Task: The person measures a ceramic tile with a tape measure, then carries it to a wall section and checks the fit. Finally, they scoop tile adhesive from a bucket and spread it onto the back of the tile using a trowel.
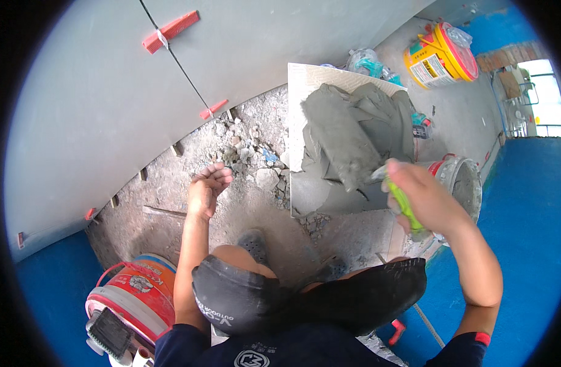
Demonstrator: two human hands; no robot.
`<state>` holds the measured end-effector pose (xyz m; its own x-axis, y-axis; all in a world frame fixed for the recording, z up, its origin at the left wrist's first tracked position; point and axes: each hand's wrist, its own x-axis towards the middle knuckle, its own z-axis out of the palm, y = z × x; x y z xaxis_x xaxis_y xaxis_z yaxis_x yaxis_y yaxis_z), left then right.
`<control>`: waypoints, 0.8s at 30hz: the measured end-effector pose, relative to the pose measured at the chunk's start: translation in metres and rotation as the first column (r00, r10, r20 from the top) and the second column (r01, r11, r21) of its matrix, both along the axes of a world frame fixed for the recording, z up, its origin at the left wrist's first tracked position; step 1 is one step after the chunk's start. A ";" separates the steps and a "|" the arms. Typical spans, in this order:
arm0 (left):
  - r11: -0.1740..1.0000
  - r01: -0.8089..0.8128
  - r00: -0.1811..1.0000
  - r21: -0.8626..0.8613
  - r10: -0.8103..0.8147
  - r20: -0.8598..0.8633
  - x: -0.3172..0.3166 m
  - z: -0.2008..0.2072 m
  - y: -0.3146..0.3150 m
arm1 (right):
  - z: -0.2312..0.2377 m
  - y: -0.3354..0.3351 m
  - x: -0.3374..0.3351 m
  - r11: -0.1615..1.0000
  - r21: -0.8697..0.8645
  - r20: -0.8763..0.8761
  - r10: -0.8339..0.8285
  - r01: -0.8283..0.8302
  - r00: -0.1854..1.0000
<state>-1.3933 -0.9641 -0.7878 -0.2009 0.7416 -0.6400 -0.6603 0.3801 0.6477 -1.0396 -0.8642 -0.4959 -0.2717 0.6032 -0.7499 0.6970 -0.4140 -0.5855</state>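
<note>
My right hand [421, 196] is wrapped round the lime-green handle of a trowel [403, 205]. The blade reaches into wet grey mortar [384, 113] and is so coated that its outline hardly shows. That mortar lies heaped on a pale square tile or board [297, 92], whose white left edge is bare and whose near part is smeared grey. Over the rubble to the left of the board, my left hand [210, 186] hovers palm up, its fingers loosely curled and nothing visible in them.
Large grey tiles on the wall carry red wedges [170, 30] along the joint. Broken rubble [250, 153] covers the floor by the wall. A red bucket [140, 287] with a brush [109, 330] stands lower left; a dirty bucket [467, 183] and yellow bucket [439, 58] stand right.
</note>
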 end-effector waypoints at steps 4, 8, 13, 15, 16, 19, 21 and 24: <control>1.000 -0.018 0.999 0.005 0.018 0.031 0.007 -0.006 0.008 | -0.035 0.001 -0.024 0.982 -0.077 0.026 0.174 -0.171 0.984; 1.000 -0.026 0.999 -0.010 0.026 0.046 0.007 -0.015 0.002 | -0.081 -0.018 -0.047 0.975 -0.067 0.016 0.212 -0.211 0.977; 0.994 -0.068 0.995 -0.091 0.074 0.068 0.006 -0.030 -0.011 | -0.113 -0.025 -0.069 0.967 -0.193 -0.277 0.112 -0.169 0.954; 0.994 -0.081 0.993 -0.072 0.087 0.080 0.002 -0.040 -0.014 | -0.111 -0.017 -0.071 0.937 -0.324 -0.372 0.002 -0.132 0.928; 0.994 -0.086 0.992 -0.064 0.092 0.088 0.000 -0.045 -0.015 | -0.103 -0.013 -0.071 0.938 -0.314 -0.387 0.011 -0.144 0.922; 0.995 -0.061 0.995 -0.084 0.068 0.071 0.000 -0.037 -0.010 | -0.050 0.005 -0.061 0.975 -0.192 -0.309 0.045 -0.109 0.950; 0.993 -0.057 0.996 -0.108 0.063 0.060 -0.004 -0.040 -0.012 | -0.007 0.018 -0.060 0.961 0.114 0.040 0.248 -0.252 0.968; 0.994 -0.008 0.999 -0.109 0.013 0.041 -0.001 -0.046 -0.012 | -0.015 0.040 -0.059 0.797 0.371 0.404 0.323 -0.476 0.856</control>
<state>-1.3947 -0.9760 -0.8334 -0.1803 0.6651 -0.7246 -0.6901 0.4395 0.5751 -1.0991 -0.8246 -0.5104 -0.3683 0.7756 -0.5127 0.9119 0.1939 -0.3618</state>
